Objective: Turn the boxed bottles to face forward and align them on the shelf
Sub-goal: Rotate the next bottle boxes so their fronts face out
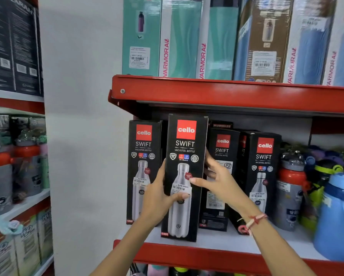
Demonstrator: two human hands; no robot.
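Several black Cello Swift bottle boxes stand on the white shelf [223, 239] with a red front edge. The front box [185, 140] faces forward near the shelf's front, slightly tilted. My left hand [157, 196] grips its left edge, thumb across the front label. My right hand [217, 178] holds its right side, thumb on the front. Another forward-facing box [143, 148] stands to the left, further back. A box [221, 188] behind my right hand shows its side panel. At the right a further box [263, 156] faces forward at an angle.
The red upper shelf [227, 94] hangs close above the boxes and carries teal, brown and blue bottle cartons [179, 40]. Loose bottles, including a red-lidded one [290, 188] and a blue jug [338, 216], crowd the shelf's right. A white wall [77, 116] lies left.
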